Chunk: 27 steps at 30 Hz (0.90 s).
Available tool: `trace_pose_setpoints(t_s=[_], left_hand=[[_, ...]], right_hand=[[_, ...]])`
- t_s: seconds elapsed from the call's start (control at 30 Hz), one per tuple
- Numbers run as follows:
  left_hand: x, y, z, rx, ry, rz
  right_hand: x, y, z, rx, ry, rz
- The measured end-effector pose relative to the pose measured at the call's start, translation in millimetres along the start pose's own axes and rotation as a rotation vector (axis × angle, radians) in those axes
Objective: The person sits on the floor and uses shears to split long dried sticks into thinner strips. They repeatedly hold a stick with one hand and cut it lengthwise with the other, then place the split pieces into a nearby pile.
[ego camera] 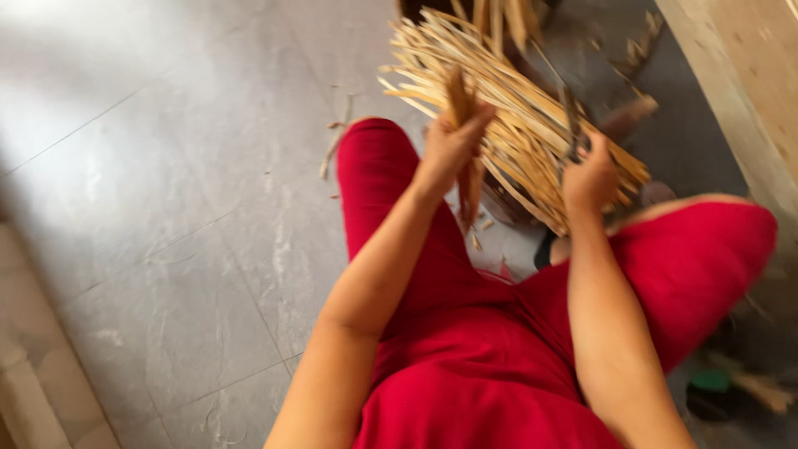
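Observation:
I sit on the floor in red trousers [465,333], legs apart. My left hand [451,148] is closed around a short brown stick or strip [462,104] that stands upright in front of a pile of pale split bamboo strips [515,125]. My right hand [588,179] grips a thin dark tool [572,125] whose tip pokes up into the same pile. The strips fan out between my knees and reach to the top edge of the head view. The picture is motion-blurred, so small details are unclear.
Grey stone floor tiles [166,208] spread to the left, with a few loose slivers [334,150] near my left knee. A light wooden board [748,75] runs along the right. Dark clutter and a green object [711,381] lie at the lower right.

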<state>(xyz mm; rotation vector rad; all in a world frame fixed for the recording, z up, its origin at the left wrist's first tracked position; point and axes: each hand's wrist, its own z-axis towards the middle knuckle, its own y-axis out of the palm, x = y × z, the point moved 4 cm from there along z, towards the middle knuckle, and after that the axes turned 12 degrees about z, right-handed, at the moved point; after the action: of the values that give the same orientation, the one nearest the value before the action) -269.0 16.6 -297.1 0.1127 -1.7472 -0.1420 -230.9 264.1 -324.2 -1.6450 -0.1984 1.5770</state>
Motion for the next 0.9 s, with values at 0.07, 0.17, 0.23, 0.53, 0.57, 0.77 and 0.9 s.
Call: trace_pose_setpoints(t_s=[0.07,0.17,0.23,0.53,0.57,0.77,0.9], left_hand=[[0,-1,1,-0.003,-0.066,0.062],[5,0,-2,-0.016,-0.066,0.107],[8,2,-5,-0.029,-0.019,0.157],[33,37,-45,-0.109,0.576,0.654],[35,38,-48,-0.129,0.578,0.701],[30,45,-51,-0.156,0.458,0.824],[11,41,-40,-0.155,0.123,0.478]], right_hand=[[-4,-1,-2,0.021,-0.038,-0.044],[-12,-7,-6,0.083,-0.166,-0.027],[-22,-14,-8,0.086,-0.255,0.07],[-77,-61,-48,-0.01,-0.577,0.18],[-80,-63,-53,-0.014,-0.594,0.183],[-87,-68,-53,0.044,-0.574,0.283],[-76,-82,-44,0.245,-0.647,0.493]])
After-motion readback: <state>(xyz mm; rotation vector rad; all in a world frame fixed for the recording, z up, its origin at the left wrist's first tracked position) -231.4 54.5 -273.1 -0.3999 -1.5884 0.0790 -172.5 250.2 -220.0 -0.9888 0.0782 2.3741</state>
